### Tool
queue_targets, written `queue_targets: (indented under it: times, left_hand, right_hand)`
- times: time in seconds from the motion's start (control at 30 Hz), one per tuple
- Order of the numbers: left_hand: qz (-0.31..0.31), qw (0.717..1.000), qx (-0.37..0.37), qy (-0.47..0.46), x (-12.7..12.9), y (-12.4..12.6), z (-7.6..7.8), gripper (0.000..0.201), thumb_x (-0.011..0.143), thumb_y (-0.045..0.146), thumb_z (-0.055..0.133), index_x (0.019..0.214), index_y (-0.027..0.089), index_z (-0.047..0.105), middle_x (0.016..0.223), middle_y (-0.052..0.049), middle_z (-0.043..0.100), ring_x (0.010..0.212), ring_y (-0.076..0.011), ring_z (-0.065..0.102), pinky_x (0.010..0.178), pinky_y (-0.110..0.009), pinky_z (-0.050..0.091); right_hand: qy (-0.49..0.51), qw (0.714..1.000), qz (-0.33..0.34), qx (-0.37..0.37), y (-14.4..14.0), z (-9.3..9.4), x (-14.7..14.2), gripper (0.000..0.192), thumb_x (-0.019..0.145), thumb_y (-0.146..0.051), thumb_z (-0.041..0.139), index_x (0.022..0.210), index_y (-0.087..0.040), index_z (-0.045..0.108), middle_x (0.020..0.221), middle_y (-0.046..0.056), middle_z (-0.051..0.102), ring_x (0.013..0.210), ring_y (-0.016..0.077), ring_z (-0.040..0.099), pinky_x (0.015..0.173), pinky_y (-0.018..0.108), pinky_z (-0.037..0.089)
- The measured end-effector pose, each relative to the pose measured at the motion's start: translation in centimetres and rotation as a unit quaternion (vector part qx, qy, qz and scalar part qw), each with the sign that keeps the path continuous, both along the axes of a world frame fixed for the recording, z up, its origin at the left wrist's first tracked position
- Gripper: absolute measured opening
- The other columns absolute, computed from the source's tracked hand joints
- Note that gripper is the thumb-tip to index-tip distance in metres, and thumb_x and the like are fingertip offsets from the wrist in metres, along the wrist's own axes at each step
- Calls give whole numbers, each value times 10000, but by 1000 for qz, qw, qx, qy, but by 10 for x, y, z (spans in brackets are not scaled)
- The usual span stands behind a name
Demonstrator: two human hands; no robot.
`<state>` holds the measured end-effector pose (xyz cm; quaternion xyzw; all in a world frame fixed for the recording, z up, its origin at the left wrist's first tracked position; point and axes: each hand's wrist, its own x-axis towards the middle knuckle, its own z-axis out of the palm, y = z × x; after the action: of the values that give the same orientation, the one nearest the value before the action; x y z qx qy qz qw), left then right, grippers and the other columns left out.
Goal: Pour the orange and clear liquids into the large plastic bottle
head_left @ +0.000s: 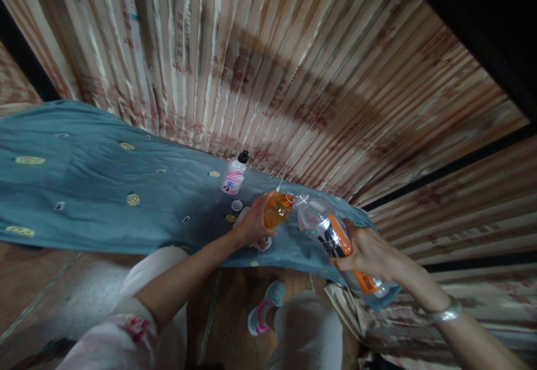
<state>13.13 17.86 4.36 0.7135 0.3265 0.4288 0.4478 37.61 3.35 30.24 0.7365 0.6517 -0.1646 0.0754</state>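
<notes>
My left hand (251, 223) grips a small bottle of orange liquid (277, 207), tilted with its neck pointing right. My right hand (366, 252) holds a large clear plastic bottle with an orange and dark label (331, 233), tipped so its open mouth meets the neck of the orange bottle. Both are held just above a teal cloth (92, 191) spread over a low surface. A white bottle cap (237, 205) lies on the cloth next to my left hand, and something white shows under that hand.
A small clear bottle with a pink label and black cap (235, 175) stands on the cloth behind my left hand. Striped patterned curtains (293, 68) hang behind and to the right. My knees and a grey and pink shoe (264, 308) are below, over a brown floor.
</notes>
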Motion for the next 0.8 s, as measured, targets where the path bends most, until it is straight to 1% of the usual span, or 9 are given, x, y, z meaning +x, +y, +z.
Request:
queue_targets:
  times: [0.07,0.23,0.37,0.43,0.53,0.6,0.7,0.8]
  left_hand:
    - [-2,1000,-3,-1,0,0,0,1369,600,170,1146,1853,265,604,1901,-219,720,1814,-523,664,1595,-773,482]
    - [4,1000,-9,-8,0,0,2,1339,573,229,1168,1815,260,670,1872,-204,747,1786,-571,673,1566,-790,526]
    - [5,1000,2,-8,0,-1,3,1320,592,234,1145,1820,230,660,1860,-184,757,1784,-580,670,1569,-753,527]
    - [4,1000,5,-5,0,-1,3,1311,608,226,1134,1823,209,644,1869,-204,745,1787,-578,669,1567,-749,524]
    - [2,1000,3,1,-1,-1,2,1308,608,215,1133,1815,197,631,1873,-248,729,1776,-571,685,1544,-797,534]
    - [1,1000,1,3,0,0,1,1312,598,213,1138,1810,199,637,1868,-258,731,1768,-571,694,1534,-808,545]
    - [7,1000,-4,1,1,0,-1,1331,583,206,1147,1819,225,654,1862,-233,744,1771,-562,696,1546,-759,556]
    - [10,1000,-2,-1,1,1,-3,1341,587,211,1150,1833,241,656,1863,-206,752,1776,-554,694,1554,-730,556]
  right_hand:
    - [-3,1000,-1,2,0,0,0,527,752,-568,961,943,-341,525,723,-43,678,715,257,715,692,389,474]
    - [-5,1000,5,-2,1,-1,1,514,761,-569,947,952,-340,529,736,-42,662,732,269,712,713,397,484]
    - [-8,1000,5,-6,1,-2,3,526,750,-575,941,953,-344,515,737,-40,655,739,277,708,716,399,478]
    - [-7,1000,7,-8,1,-1,3,518,756,-580,927,958,-345,512,758,-33,672,744,272,707,721,401,483]
    - [-7,1000,8,-9,1,-1,4,506,756,-577,908,957,-346,506,761,-29,689,739,262,699,718,399,480]
    - [-9,1000,6,-10,1,-2,4,507,750,-579,904,956,-345,505,759,-23,698,742,263,697,713,397,471]
    - [-12,1000,5,-12,1,-1,4,498,750,-572,897,960,-337,511,756,-24,695,739,256,688,706,392,454]
    - [-17,1000,3,-11,1,-1,4,485,755,-567,894,965,-330,527,727,-51,653,719,242,666,697,385,439]
